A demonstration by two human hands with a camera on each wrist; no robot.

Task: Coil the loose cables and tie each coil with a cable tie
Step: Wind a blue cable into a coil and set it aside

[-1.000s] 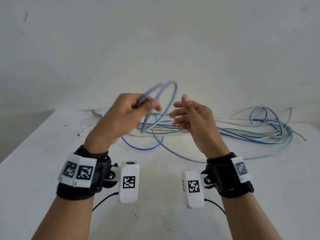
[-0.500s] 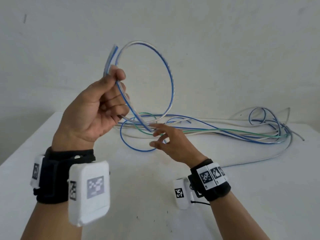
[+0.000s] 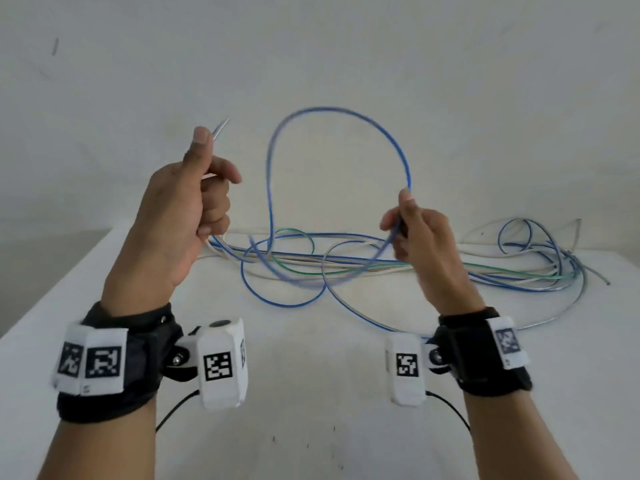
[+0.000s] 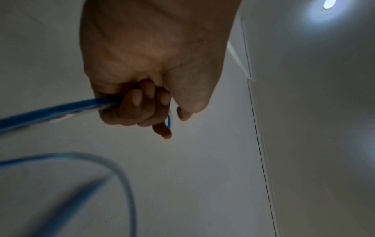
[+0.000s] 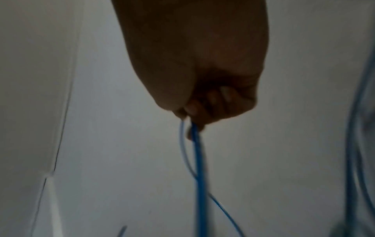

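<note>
Head view: hands (image 3: 183, 216) (image 3: 420, 237) grip blue cable (image 3: 332, 110) looped upright.

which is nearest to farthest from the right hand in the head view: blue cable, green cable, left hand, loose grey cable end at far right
From the right hand, in the head view:
1. blue cable: in its grip.
2. green cable: on the table just below and left.
3 and 4. left hand, raised at left, and the grey cable end, on the table at far right: too close to call.
</note>
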